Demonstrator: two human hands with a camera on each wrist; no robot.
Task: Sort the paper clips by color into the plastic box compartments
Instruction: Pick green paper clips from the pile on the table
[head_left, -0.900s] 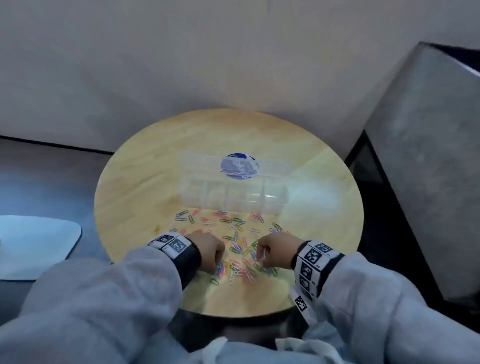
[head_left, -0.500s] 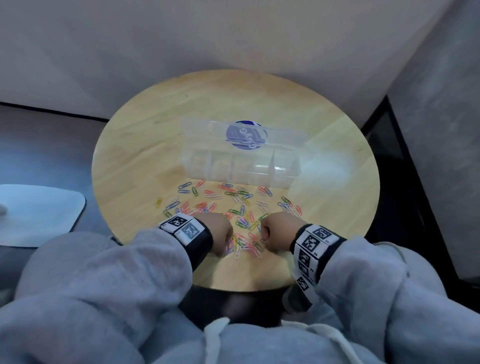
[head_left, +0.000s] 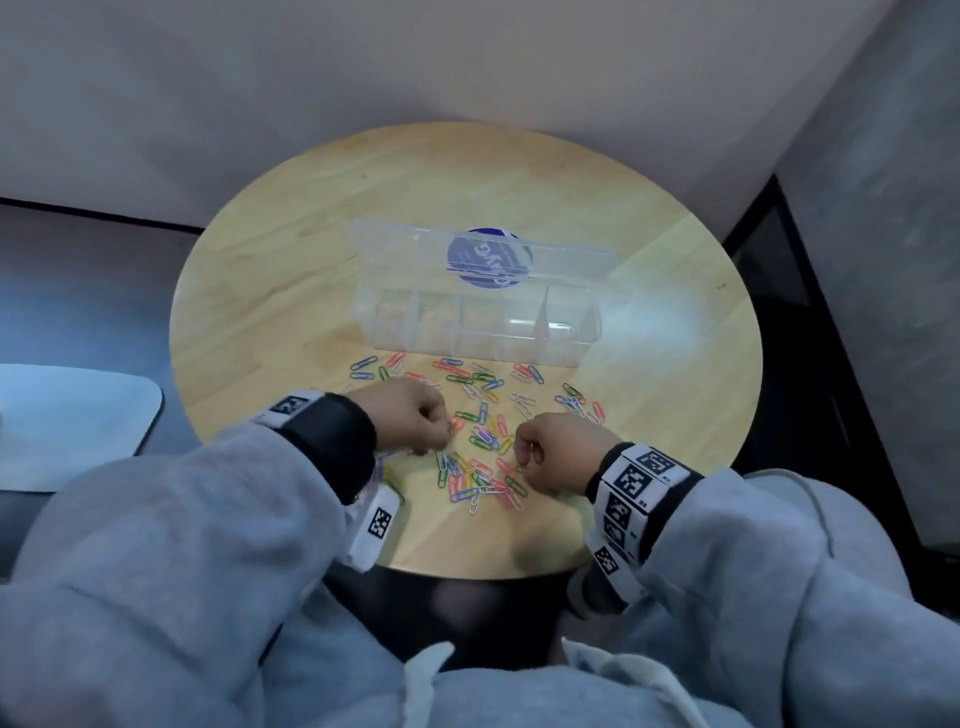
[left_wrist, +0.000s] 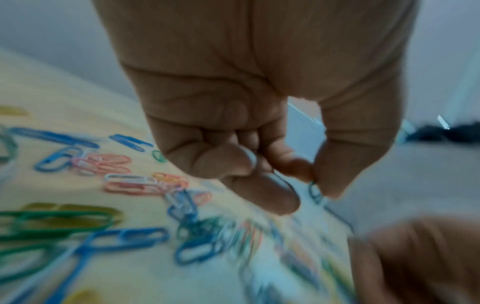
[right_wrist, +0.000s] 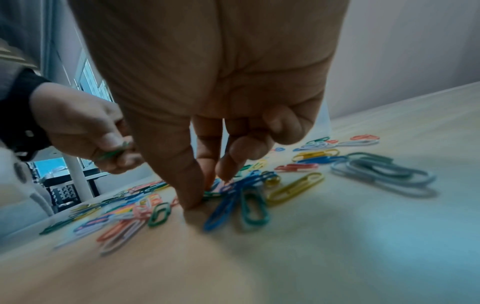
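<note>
Several coloured paper clips (head_left: 483, 436) lie scattered on the round wooden table (head_left: 291, 291), in front of the clear plastic box (head_left: 478, 327). The box's lid (head_left: 488, 257) stands open and bears a blue sticker; its compartments look empty. My left hand (head_left: 447, 428) hovers over the left side of the pile and pinches a green clip (left_wrist: 315, 192) between thumb and forefinger. My right hand (head_left: 522, 460) is down on the pile, thumb and forefinger closing on a green clip (right_wrist: 213, 193) that lies on the table among blue ones.
The table's near edge (head_left: 467, 574) runs just under my wrists. A white surface (head_left: 72, 421) sits lower at the left. A pale wall stands behind the table, with a dark gap (head_left: 810, 415) and a grey panel to the right.
My left hand has come up a little from the pile with a green clip pinched. The right hand stays low on the pile. The head view has tilted down.
</note>
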